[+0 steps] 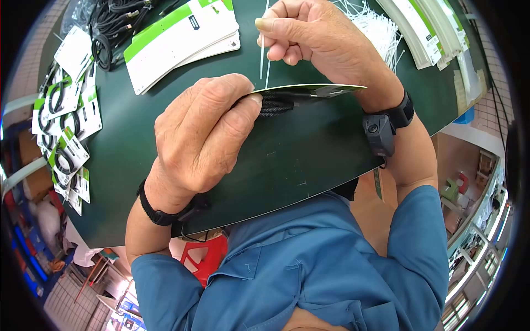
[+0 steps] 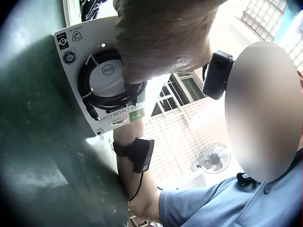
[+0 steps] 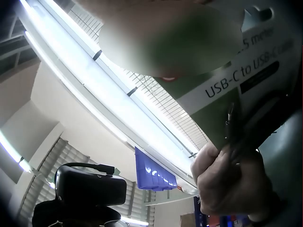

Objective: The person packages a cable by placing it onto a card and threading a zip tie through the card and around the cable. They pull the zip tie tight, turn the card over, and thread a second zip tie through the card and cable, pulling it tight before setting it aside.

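Note:
My left hand (image 1: pixel 204 132) grips the left end of a white-and-green card (image 1: pixel 337 89), seen almost edge-on, with a coiled black cable (image 1: pixel 276 105) against its near face. In the left wrist view the card (image 2: pixel 106 45) shows its coil (image 2: pixel 85 78) crossed by thin white strips at two places. Above the card, my right hand (image 1: pixel 317 33) pinches a thin white cable tie (image 1: pixel 261 62) between thumb and fingers. Another white strip (image 1: pixel 268 76) meets the card's far edge; where it ends is hidden. The right wrist view shows the left hand (image 3: pixel 232 184) holding the card (image 3: pixel 251 71).
Stacked blank-looking cards (image 1: pixel 182 49) lie at the back of the green table (image 1: pixel 248 165). Carded cables (image 1: pixel 69 138) pile up at the left, loose black cables (image 1: pixel 118 16) behind them. White cable ties (image 1: pixel 370 27) are heaped beyond the right hand, beside more card stacks (image 1: pixel 414 33).

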Tool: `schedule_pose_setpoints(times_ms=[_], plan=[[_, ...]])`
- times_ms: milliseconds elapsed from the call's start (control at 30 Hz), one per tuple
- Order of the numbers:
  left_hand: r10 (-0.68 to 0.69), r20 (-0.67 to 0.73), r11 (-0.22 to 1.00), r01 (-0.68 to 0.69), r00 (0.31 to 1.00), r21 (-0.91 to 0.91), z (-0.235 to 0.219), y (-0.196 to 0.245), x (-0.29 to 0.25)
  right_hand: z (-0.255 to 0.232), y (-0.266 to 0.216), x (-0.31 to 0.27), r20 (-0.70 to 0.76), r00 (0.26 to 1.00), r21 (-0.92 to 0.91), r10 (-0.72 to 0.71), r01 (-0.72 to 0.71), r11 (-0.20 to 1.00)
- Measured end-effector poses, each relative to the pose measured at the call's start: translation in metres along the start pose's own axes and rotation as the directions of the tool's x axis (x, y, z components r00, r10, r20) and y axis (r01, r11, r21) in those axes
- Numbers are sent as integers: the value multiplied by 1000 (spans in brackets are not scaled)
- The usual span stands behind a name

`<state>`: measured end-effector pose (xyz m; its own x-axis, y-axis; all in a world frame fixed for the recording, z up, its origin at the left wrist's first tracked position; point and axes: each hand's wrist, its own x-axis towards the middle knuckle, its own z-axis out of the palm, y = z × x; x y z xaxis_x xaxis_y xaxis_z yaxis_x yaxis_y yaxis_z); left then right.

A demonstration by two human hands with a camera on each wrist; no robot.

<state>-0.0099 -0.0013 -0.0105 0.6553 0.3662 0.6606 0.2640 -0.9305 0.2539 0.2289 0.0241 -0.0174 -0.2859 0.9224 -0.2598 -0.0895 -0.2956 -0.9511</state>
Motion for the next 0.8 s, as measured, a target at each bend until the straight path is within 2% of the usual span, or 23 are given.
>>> schedule_pose_setpoints(times_ms=[33,100,200,500,800], plan=[[-2,4,1000,2,1000,-3,0,1,1,1,-1,-1,-1,1000,4,3,-3,1000],[-3,13,1000,3,1000,7,0,2,2,3,-2,-2,3,1000,-99,15,-15,995],[-7,31,1000,7,999,12,-1,2,2,4,-2,-3,-16,999,-124,37,-38,992],[0,19,1000,-1,1000,22,1,1,2,9,-1,-4,-18,998,-178,52,-54,982],[-6,15,1000,5,1000,14,0,1,1,10,2,-3,21,997,-153,73,-69,986]])
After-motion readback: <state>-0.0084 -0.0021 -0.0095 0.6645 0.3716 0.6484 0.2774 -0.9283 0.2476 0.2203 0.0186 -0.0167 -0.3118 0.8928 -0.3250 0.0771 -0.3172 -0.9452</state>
